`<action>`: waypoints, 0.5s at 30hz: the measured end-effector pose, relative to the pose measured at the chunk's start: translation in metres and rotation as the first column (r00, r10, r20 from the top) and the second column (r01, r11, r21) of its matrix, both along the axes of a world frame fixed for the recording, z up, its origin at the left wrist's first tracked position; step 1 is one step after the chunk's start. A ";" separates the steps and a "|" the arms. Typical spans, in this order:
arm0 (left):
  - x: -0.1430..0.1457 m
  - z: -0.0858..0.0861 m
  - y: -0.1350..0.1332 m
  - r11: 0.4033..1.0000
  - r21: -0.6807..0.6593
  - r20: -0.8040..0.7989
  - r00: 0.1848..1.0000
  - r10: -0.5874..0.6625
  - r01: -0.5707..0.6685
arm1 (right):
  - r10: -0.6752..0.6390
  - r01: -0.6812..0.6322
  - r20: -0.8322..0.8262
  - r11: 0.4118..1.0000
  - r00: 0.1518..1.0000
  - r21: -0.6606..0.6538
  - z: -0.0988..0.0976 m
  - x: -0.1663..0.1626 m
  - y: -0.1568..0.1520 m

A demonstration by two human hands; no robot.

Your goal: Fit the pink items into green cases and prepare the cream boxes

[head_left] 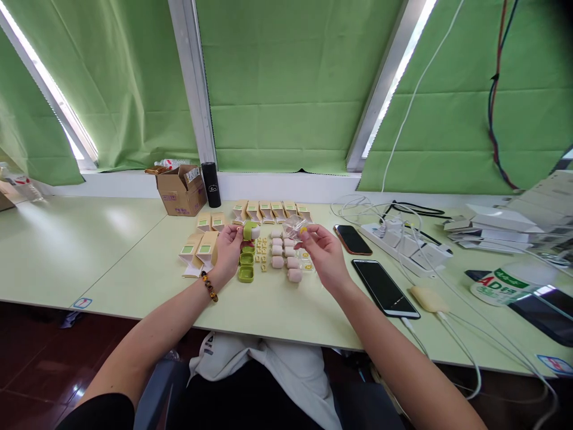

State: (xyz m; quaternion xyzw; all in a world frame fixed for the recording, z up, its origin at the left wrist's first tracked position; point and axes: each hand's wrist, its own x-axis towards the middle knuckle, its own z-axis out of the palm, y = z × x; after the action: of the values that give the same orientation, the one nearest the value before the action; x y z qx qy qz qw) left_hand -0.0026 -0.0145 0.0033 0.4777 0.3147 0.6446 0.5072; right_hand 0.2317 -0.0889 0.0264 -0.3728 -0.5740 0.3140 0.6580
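Note:
My left hand point(229, 248) pinches a small green case point(249, 230) with a whitish piece at its right side, held above the table. In my right hand point(323, 254) is a clear plastic piece point(294, 227) with a yellow spot, gripped by the fingertips. Several green open cases point(246, 274) stand in a column below my left hand. Beside them lie small yellow pieces point(264, 259). Between my hands, pale pink rounded pieces point(277, 262) sit in rows, and more clear pieces with yellow spots point(306, 266) are partly hidden by my right hand.
Folded cardboard pieces point(192, 251) stand at the left and along the back. A cardboard box point(181, 191) and a black bottle point(211, 185) are behind them. On the right lie two phones point(385, 286), a power strip point(405, 248), loose cables and a white bottle point(510, 283).

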 end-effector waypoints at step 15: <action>0.001 0.000 0.003 1.000 -0.022 0.046 0.999 -0.004 0.005 | -0.306 0.172 0.708 0.951 0.636 0.256 -0.032 0.076 -0.045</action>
State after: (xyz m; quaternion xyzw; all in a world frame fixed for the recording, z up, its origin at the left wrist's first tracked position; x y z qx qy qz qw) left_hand -0.0011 -0.0119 0.0036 0.4579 0.3089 0.6507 0.5211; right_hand 0.3073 -0.1334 -0.0053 -0.4849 -0.7602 -0.0029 0.4324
